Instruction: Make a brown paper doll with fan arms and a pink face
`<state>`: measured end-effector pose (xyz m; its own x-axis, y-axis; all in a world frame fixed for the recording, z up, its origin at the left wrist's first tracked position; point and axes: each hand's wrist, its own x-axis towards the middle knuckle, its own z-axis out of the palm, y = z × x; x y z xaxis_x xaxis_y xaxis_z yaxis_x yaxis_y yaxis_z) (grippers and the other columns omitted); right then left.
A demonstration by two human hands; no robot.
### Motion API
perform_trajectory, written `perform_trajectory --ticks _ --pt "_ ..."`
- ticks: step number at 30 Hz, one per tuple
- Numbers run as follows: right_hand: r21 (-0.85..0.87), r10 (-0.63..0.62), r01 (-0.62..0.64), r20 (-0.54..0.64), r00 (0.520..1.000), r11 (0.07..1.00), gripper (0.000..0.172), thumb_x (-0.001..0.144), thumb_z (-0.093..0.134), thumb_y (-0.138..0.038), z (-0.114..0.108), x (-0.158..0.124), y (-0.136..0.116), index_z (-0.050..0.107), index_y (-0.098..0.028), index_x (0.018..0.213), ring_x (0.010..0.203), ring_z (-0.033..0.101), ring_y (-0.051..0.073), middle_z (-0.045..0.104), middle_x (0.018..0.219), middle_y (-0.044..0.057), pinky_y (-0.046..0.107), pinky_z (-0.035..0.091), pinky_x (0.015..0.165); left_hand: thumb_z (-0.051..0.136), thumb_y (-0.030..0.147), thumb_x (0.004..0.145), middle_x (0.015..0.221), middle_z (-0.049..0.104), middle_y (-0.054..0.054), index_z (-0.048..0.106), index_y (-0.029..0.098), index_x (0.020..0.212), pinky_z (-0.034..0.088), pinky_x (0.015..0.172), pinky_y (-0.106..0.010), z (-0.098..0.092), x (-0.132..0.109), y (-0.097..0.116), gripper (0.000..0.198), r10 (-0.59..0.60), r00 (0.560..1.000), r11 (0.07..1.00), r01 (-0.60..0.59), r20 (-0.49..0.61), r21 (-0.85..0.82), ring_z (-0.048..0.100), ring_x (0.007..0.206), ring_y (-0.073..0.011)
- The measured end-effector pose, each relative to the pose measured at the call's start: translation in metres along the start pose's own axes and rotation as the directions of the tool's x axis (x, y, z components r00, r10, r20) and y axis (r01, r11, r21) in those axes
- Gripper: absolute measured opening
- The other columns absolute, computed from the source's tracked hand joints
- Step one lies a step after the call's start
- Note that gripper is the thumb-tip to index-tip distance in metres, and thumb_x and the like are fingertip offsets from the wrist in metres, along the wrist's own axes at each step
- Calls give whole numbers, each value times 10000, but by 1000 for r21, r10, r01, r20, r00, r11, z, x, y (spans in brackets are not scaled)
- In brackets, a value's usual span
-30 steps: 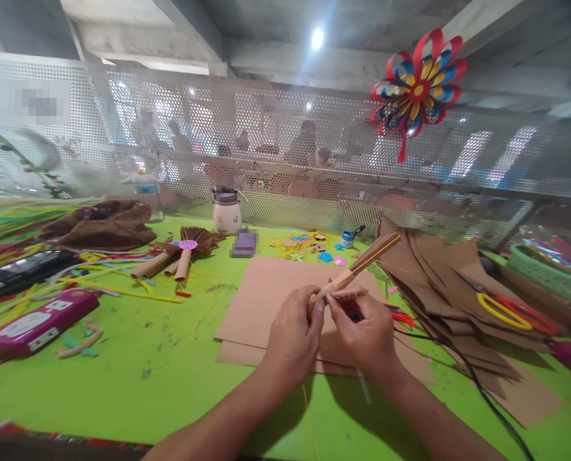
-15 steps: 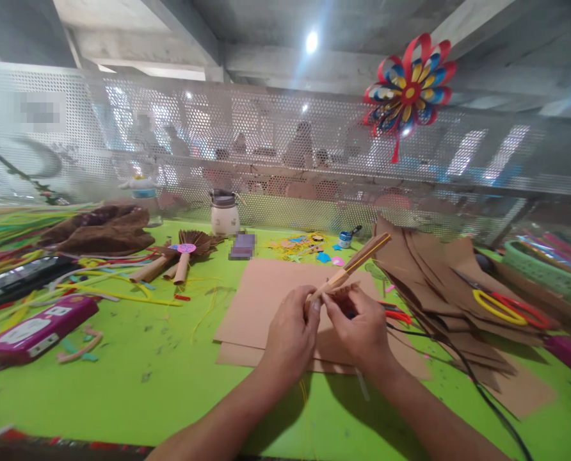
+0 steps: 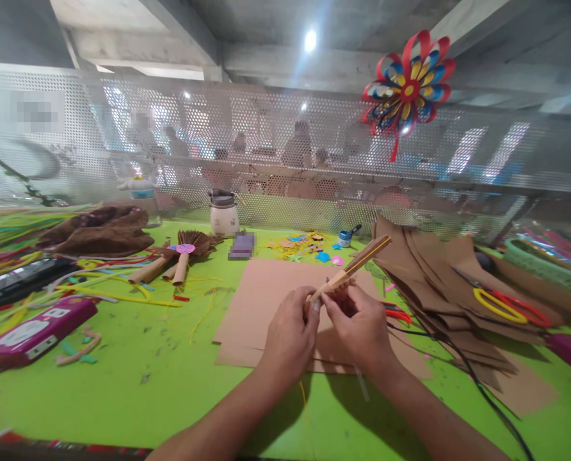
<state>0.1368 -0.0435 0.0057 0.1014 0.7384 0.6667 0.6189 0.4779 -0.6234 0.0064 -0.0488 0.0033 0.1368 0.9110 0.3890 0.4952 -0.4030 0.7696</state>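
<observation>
- Paper bundle [image 3: 347,273], slim, brown and layered, is held slantwise above flat brown sheets [image 3: 261,294], its far end pointed rightward.
- Its length is marked by a thin yellow line [image 3: 369,255].
- Its near end is clasped between the thumb and fingers of the left hand [image 3: 291,333].
- The right hand's [image 3: 362,323] thumb and fingertips are held close beside that end; whether anything is pinched cannot be told.
</observation>
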Motion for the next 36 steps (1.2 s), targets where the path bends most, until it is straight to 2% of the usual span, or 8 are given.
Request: perform_trajectory --ticks 8,12,14,17,20,23,27,36 --pt "82 81 -85 51 995 993 156 779 575 -305 1 -1 2 583 -150 765 535 531 124 607 643 26 242 433 521 365 379 886 897 591 -46 537 202 1019 398 692 -272 1 -1 1 280 -19 1000 996 19 1 -87 535 804 -170" --pt "207 134 -146 73 988 967 203 757 612 -353 -5 -1 -3 561 -157 771 507 492 108 576 620 5 220 402 471 426 408 854 701 528 -3 531 176 1004 378 602 -237 -2 4 1 295 -127 989 941 145 76 -306 498 661 -133" --pt "292 171 -181 61 983 939 228 756 614 -379 -10 2 -6 553 -159 756 497 479 103 554 599 -6 212 388 454 460 407 833 632 484 24 511 164 1025 351 521 -209 -5 8 1 315 -212 959 834 279 191 -476 453 558 -103" --pt "431 253 -245 40 967 868 252 781 579 -404 -16 8 -6 539 -162 722 462 447 89 506 550 -28 200 369 424 495 383 808 624 502 26 484 165 1027 299 443 -169 -10 10 2 309 -284 885 582 464 368 -667 426 488 -73" --pt "524 302 -305 93 949 795 259 779 579 -411 -17 15 -3 534 -162 725 461 437 88 476 538 -38 199 380 427 522 355 799 637 539 7 484 173 963 286 425 -146 -13 10 3 248 -287 827 366 561 484 -742 462 493 -70" --pt "565 262 -331 202 944 755 264 782 575 -409 -17 18 -3 564 -148 817 555 487 109 533 645 0 218 427 491 533 336 796 630 555 -5 490 171 902 285 410 -141 -14 9 5 200 -263 784 255 619 563 -743 490 494 -77" --pt "579 191 -341 304 933 740 267 803 551 -402 -18 18 -10 581 -137 819 625 505 121 547 687 19 221 436 536 529 318 799 623 567 -11 493 167 901 258 382 -134 -15 8 7 186 -227 761 216 647 607 -731 494 477 -75" --pt "654 192 -329 274 942 681 256 792 574 -390 -20 17 -12 580 -141 852 723 549 148 581 747 30 253 461 655 503 343 815 618 587 -28 502 150 892 261 377 -142 -11 8 4 208 -244 747 236 664 619 -709 514 468 -84"
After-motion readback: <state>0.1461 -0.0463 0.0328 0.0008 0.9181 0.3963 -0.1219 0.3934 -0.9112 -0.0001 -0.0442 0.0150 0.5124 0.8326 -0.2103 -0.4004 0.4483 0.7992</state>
